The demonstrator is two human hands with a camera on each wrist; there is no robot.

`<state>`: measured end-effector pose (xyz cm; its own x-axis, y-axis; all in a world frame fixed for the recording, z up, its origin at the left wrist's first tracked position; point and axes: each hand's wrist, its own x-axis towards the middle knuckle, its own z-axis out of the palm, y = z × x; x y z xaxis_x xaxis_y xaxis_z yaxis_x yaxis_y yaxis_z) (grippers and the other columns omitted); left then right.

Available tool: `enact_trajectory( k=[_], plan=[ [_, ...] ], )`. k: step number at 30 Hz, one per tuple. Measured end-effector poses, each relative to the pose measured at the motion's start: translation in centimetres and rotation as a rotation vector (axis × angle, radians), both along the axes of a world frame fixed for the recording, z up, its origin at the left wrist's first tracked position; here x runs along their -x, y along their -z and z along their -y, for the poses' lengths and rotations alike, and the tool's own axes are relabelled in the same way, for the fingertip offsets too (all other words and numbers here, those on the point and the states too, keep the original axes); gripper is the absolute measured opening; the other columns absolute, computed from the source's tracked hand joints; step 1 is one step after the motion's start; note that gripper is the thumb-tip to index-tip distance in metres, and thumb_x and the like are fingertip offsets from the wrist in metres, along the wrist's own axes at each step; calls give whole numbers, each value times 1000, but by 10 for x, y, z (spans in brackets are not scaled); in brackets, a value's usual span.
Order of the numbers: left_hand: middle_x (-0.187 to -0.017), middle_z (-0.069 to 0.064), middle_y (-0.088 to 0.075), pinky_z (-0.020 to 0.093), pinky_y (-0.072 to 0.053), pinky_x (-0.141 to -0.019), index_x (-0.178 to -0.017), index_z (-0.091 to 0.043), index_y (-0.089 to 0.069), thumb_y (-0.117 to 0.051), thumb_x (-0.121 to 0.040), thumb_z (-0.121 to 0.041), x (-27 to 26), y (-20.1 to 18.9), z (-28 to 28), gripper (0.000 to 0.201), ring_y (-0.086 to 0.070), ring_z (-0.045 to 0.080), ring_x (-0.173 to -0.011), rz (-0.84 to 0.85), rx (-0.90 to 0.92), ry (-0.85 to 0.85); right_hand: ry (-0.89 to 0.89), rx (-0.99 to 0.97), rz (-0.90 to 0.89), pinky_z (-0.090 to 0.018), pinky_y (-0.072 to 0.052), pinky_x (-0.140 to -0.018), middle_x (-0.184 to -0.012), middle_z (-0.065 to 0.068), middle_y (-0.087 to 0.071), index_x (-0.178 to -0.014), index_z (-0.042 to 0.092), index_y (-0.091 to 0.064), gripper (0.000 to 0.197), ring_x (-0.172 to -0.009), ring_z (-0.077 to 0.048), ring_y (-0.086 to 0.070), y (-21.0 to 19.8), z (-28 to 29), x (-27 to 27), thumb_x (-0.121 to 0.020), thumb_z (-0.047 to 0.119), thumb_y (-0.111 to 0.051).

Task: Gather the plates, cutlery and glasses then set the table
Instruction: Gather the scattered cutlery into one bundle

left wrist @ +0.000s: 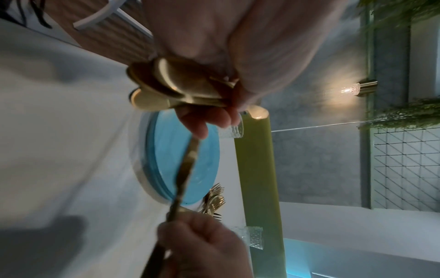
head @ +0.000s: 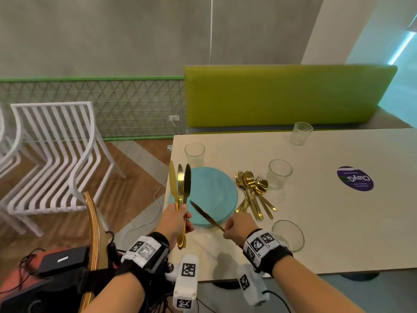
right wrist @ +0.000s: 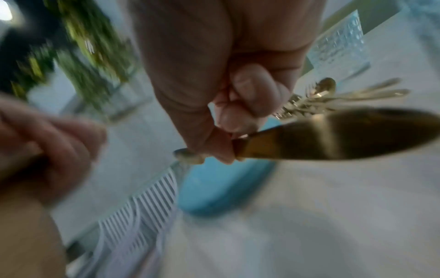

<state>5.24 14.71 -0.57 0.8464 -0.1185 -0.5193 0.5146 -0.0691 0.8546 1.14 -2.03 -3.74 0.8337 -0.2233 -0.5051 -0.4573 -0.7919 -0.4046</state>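
My left hand (head: 178, 219) grips three gold knives (head: 180, 186) by their handles, blades upright, over the table's left edge. My right hand (head: 237, 227) pinches a fourth gold knife (head: 206, 215) by its handle, blade slanting up-left toward the left hand over the stack of blue plates (head: 216, 195). In the left wrist view the knife handles (left wrist: 171, 84) fan out under my fingers (left wrist: 202, 120). A pile of gold forks and spoons (head: 253, 193) lies right of the plates. Several clear glasses stand around: one (head: 194, 153) behind the plates, one (head: 279, 173) by the cutlery, one (head: 301, 133) far, one (head: 288, 234) near my right wrist.
The beige table (head: 327, 222) carries a purple round sticker (head: 355, 178). A green bench back (head: 282, 96) runs behind it. White slatted chairs (head: 56, 154) stand on the wood floor at left. A wooden chair back (head: 93, 233) and dark gear with cables (head: 56, 258) sit near my left arm.
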Motion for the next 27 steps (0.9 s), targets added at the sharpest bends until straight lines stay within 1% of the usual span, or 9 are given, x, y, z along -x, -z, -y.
enact_trajectory(
  k=[2,4,7,10,14,16,20,23,27],
  plan=[
    [-75,9,-48,31,-48,-59,-86,-9,-44,-33,-101,-14,-5,-11,4,19,-48,18,-58,27,60,-8,112,-140,163,-18,-47,-53,-73,-3,-67,-79,13,-69,4,-58,-7,-58,-34,9,-5,-78,15,-66],
    [-82,12,-54,32,-51,-64,-99,-6,-43,-31,-102,-14,-10,-22,12,15,-56,22,-67,54,106,16,255,-351,274,-19,-42,-41,-55,-1,-59,-65,14,-63,12,-41,-9,-51,-63,17,-11,-76,9,-67],
    [-96,14,-59,33,-54,-72,-114,-6,-40,-30,-102,-16,-13,-38,31,18,-62,25,-81,73,168,56,424,-631,359,-20,-36,-37,-55,-3,-58,-65,12,-60,17,-43,-15,-49,-98,25,-14,-76,5,-69],
    [-106,15,-60,36,-53,-78,-114,-7,-43,-31,-101,-17,-10,-53,58,20,-63,26,-86,99,210,150,470,-796,345,-18,-38,-42,-65,-3,-61,-75,10,-63,8,-50,-11,-49,-115,29,-11,-79,5,-69],
    [-88,12,-57,37,-51,-73,-97,-9,-49,-34,-100,-18,-6,-67,98,18,-57,22,-75,166,188,246,520,-898,360,-17,-44,-43,-61,-4,-62,-84,5,-65,3,-49,-10,-51,-113,46,-13,-82,5,-68],
    [-81,10,-55,34,-50,-63,-99,-9,-48,-33,-100,-19,-8,-70,117,18,-54,19,-65,180,205,267,543,-915,368,-18,-45,-42,-60,-6,-60,-85,4,-65,4,-46,-11,-52,-112,62,-17,-83,6,-68],
    [-78,8,-56,31,-48,-59,-105,-10,-47,-30,-101,-25,-21,-71,157,23,-55,18,-62,198,193,312,535,-877,388,-20,-48,-44,-65,-10,-60,-82,3,-66,2,-48,-14,-54,-115,100,-28,-84,4,-67],
    [-75,6,-54,25,-45,-54,-103,-13,-49,-27,-102,-26,-31,-74,186,25,-52,14,-57,197,220,362,497,-844,384,-21,-50,-48,-64,-10,-60,-76,5,-68,12,-48,-15,-53,-120,126,-40,-87,5,-62],
    [-67,4,-51,20,-42,-48,-103,-14,-49,-23,-103,-27,-46,-75,221,30,-50,11,-51,170,246,402,461,-846,369,-20,-51,-49,-61,-8,-57,-82,1,-68,15,-48,-14,-52,-124,159,-55,-90,8,-59]
  ],
)
